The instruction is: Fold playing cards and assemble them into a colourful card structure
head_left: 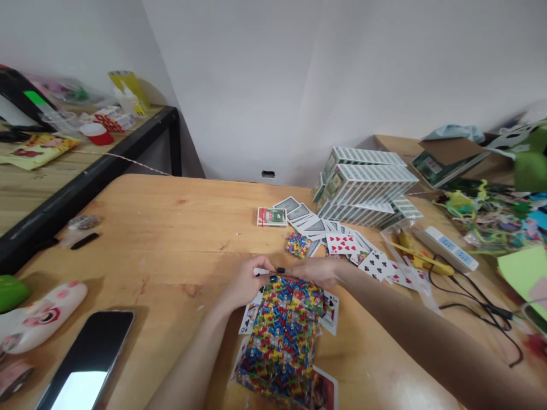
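A box-like stack covered in colourful patterned paper [282, 336] lies on the wooden table near its front, over several playing cards. At its far left corner, my left hand [250, 282] is closed, its fingertips at the edge. My right hand [314, 270] lies along the far edge with its fingers pressed together against the paper; dark nails show where the hands meet. Whether either hand pinches a fold is too small to tell. Beyond them are a small patterned piece [298, 245], a red and green card pack [272, 217] and spread playing cards [314, 226].
Striped card boxes [371, 183] are stacked at the back right. A yellow glue gun [423, 259], a power strip [447, 249] and black cables lie at the right. A phone [88, 359] and a white squishy toy [47, 316] are at the left.
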Demonstrator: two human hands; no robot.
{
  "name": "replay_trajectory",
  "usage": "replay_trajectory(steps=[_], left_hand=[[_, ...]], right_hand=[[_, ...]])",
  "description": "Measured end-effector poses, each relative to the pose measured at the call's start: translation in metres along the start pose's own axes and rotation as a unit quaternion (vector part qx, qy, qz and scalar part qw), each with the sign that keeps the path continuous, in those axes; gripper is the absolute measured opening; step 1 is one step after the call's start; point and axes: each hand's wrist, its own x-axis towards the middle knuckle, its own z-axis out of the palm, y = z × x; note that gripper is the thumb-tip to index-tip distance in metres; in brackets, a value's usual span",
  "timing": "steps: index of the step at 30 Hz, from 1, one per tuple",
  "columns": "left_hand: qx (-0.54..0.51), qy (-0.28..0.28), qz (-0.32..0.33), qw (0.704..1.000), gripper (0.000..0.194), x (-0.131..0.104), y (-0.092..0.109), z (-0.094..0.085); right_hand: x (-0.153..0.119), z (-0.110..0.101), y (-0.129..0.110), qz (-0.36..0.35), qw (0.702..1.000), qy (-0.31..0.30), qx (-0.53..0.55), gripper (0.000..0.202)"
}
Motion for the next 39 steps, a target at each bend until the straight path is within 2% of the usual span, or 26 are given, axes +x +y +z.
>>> replay_trajectory(steps=[5,10,13,16,20,24,30,33,37,39], left_hand=[[-0.009,-0.005,-0.005,1.000,0.013,-0.002,-0.001,0.001],[-0.020,-0.014,0.010,1.000,0.024,-0.003,-0.002,0.000],[-0.008,-0.001,0.031,0.999,0.023,-0.003,-0.003,0.000],[-0.006,-0.002,0.024,1.000,0.020,-0.002,-0.004,0.001],[-0.021,-0.020,-0.002,1.000,0.020,-0.001,-0.004,0.000],[-0.046,-0.035,-0.009,0.998,0.022,-0.002,0.000,-0.003],[-0.079,-0.054,-0.066,0.993,0.034,-0.005,0.008,-0.003],[-0.040,-0.050,-0.053,0.997,0.029,-0.005,0.008,0.000],[0.013,-0.069,-0.047,0.996,0.025,-0.004,0.006,0.004],[0.034,-0.078,-0.050,0.995,0.023,-0.005,0.007,0.006]], right_hand=[[-0.007,0.006,0.000,0.020,0.999,-0.026,0.017,0.015],[-0.007,0.008,0.012,0.072,0.994,-0.068,0.039,0.024],[-0.006,0.013,0.019,0.022,0.999,-0.026,-0.009,0.024],[-0.004,0.016,0.021,-0.041,0.991,0.029,-0.124,0.034],[-0.004,0.017,0.020,-0.074,0.954,0.076,-0.279,0.047],[-0.009,0.018,0.011,-0.074,0.920,0.096,-0.373,0.049],[-0.014,0.019,0.005,-0.100,0.885,0.113,-0.440,0.046],[-0.015,0.022,0.010,-0.122,0.875,0.127,-0.452,0.043],[-0.020,0.026,0.018,-0.143,0.851,0.174,-0.475,0.039],[-0.023,0.026,0.020,-0.147,0.849,0.179,-0.475,0.039]])
